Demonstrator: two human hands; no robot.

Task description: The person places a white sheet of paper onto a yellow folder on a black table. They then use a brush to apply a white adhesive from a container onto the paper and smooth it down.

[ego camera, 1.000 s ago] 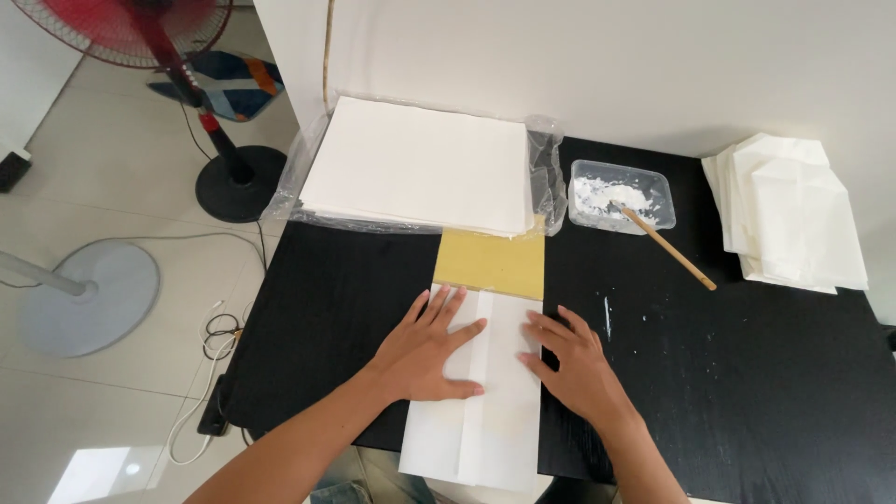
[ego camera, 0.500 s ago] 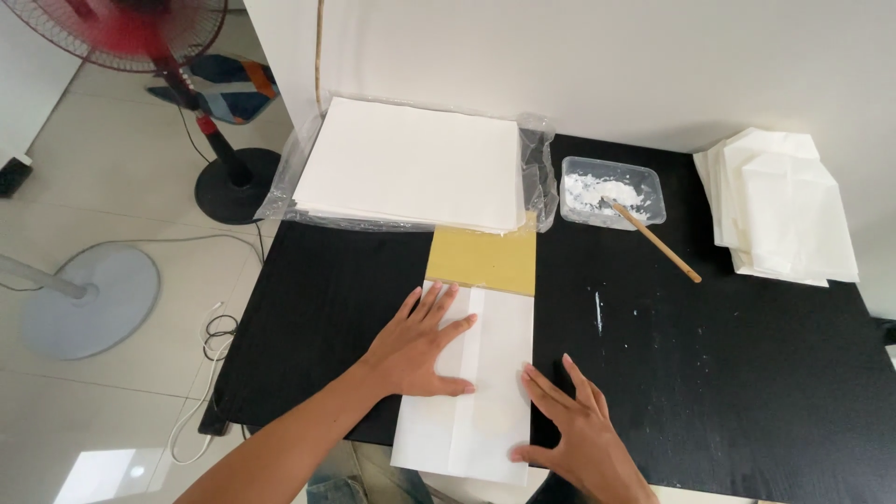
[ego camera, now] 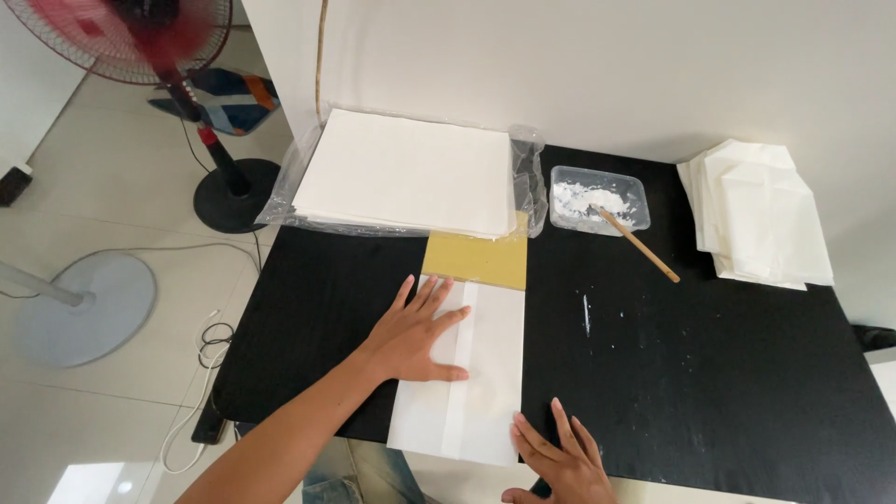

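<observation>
A folded white paper sheet (ego camera: 485,373) lies lengthwise on the black table (ego camera: 709,364), over a yellow-brown card (ego camera: 476,261) that sticks out at its far end. My left hand (ego camera: 417,333) lies flat on the sheet's left half, fingers spread. My right hand (ego camera: 557,455) rests at the sheet's near right corner by the table's front edge, fingers apart, touching the paper's edge.
A stack of white sheets in clear plastic (ego camera: 406,173) sits at the back. A clear tub of white paste (ego camera: 597,199) with a wooden stick (ego camera: 639,245) stands to its right. Folded white bags (ego camera: 761,215) are piled far right. Fans (ego camera: 140,37) stand on the floor at left.
My right hand has slid from the middle of the sheet's right side down to its near right corner. My left hand has stayed flat on the paper.
</observation>
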